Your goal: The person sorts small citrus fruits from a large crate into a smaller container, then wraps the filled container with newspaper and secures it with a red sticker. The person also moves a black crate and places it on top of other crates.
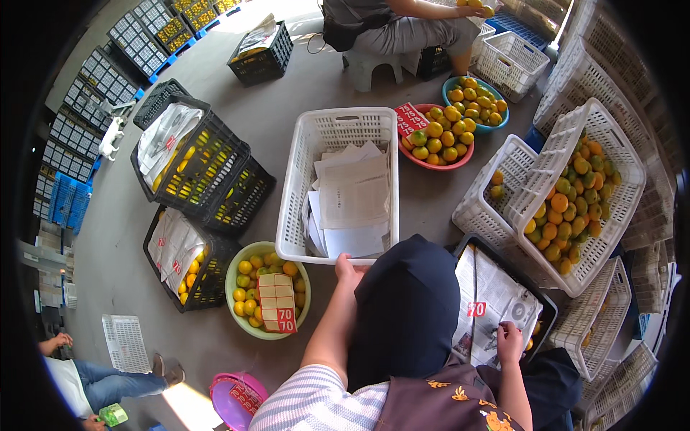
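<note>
My left hand [349, 270] grips the near rim of a white plastic crate [285, 215] that holds folded newspaper and loose paper sheets [354, 199]. My right hand [509, 342], fingers curled, rests at the newspaper [485, 291] covering a black crate [549, 307] of citrus fruit; whether it pinches anything cannot be told. A red "70" sticker [476, 309] lies on that newspaper. Left of the white crate's near end stands a green basin [232, 269] of citrus, with a sheet of "70" stickers [276, 303] on the fruit.
Black crates of fruit [205, 178] are stacked at left. Red [431, 164] and blue basins [488, 128] of citrus stand beyond; a tilted white crate of citrus [614, 129] is at right. One person sits at the top [420, 40]; another is at lower left [70, 382]. A white cat [111, 138] is far left.
</note>
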`<state>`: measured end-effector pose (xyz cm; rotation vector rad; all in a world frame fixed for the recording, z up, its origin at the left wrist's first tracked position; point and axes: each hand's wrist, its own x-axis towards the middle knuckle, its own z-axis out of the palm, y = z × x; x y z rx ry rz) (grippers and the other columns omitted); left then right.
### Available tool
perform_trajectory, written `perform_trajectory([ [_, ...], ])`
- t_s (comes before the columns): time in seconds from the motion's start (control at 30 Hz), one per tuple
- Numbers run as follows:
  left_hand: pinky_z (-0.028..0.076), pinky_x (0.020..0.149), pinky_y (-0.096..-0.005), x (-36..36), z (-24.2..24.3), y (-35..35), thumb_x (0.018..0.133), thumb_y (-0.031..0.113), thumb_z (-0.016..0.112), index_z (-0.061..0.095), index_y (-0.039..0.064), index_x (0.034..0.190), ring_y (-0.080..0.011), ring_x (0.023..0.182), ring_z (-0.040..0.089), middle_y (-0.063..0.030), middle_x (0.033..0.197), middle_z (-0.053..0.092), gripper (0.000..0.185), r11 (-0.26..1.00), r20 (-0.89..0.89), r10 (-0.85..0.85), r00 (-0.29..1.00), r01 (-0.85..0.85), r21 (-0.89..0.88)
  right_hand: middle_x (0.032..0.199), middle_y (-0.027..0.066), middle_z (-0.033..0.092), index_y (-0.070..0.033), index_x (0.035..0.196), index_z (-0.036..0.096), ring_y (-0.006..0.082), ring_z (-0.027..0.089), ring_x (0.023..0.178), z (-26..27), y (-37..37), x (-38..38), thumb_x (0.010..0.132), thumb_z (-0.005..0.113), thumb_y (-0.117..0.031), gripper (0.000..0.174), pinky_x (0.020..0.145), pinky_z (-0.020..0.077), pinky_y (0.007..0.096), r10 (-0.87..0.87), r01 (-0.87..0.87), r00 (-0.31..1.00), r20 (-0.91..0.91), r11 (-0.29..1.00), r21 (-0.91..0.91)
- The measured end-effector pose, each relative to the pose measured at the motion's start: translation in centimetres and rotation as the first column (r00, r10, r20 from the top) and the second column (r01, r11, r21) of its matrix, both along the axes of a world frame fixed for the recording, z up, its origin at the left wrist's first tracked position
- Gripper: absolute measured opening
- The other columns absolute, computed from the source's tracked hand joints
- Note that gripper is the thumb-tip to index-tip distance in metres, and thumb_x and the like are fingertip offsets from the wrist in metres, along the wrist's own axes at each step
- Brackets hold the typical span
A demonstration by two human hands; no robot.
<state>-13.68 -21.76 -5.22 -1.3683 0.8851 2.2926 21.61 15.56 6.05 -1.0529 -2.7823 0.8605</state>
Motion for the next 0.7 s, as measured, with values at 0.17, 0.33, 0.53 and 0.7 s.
perform_trajectory([
  [0.17, 0.045, 0.108, -0.0621, -4.3, -0.1, 5.8, 0.09, 0.02, 0.044, 0.043, -0.004, 0.138, -0.043, 0.13, 0.052, -0.0234, 0.139, 0.053, 0.053, 0.927, -0.097, 0.148, 0.984, -0.104, 0.36, 0.088, 0.015, 0.075, -0.004, 0.103, 0.071, 0.0282, 0.073, 0.075, 0.6, 0.9, 0.1, 0.092, 0.068, -0.011, 0.015, 0.071, 0.0565, 0.0383, -0.075, 0.077, 0.996, 0.052, 0.996, -0.041],
  [0.33, 0.028, 0.122, -0.0614, -16.5, 2.8, 9.4, 0.102, 0.055, 0.044, 0.022, -0.008, 0.154, -0.0464, 0.144, 0.036, -0.0302, 0.156, 0.033, 0.084, 0.895, -0.237, 0.126, 0.963, -0.007, 0.447, 0.088, 0.0148, 0.074, -0.002, 0.106, 0.07, 0.0268, 0.072, 0.076, 1.2, 0.8, 0.1, 0.092, 0.068, -0.009, 0.016, 0.071, 0.0556, 0.0369, -0.082, 0.082, 0.997, 0.011, 0.996, -0.028],
  [0.53, 0.043, 0.114, -0.0529, -21.3, 9.6, 8.3, 0.107, 0.058, 0.035, 0.02, 0.013, 0.163, -0.0377, 0.143, 0.045, -0.0222, 0.158, 0.041, 0.074, 0.908, -0.768, -0.124, 0.629, 0.384, 0.168, 0.103, 0.0127, 0.073, -0.002, 0.125, 0.063, 0.019, 0.067, 0.081, 0.4, 4.3, 1.5, 0.099, 0.062, -0.009, 0.027, 0.075, 0.0539, 0.0326, -0.326, 0.32, 0.915, -0.236, 0.945, -0.068],
  [0.7, 0.051, 0.102, -0.0383, -12.4, 5.8, -1.7, 0.106, 0.038, 0.055, 0.039, 0.008, 0.156, -0.0312, 0.121, 0.066, -0.0189, 0.138, 0.064, 0.06, 0.657, -0.348, -0.728, 0.59, 0.454, -0.602, 0.119, 0.0156, 0.069, 0.002, 0.131, 0.058, 0.0244, 0.066, 0.106, -4.7, 9.4, 4.2, 0.104, 0.059, -0.019, 0.034, 0.094, 0.0508, 0.0359, -0.461, 0.476, 0.844, -0.273, 0.879, -0.013],
])
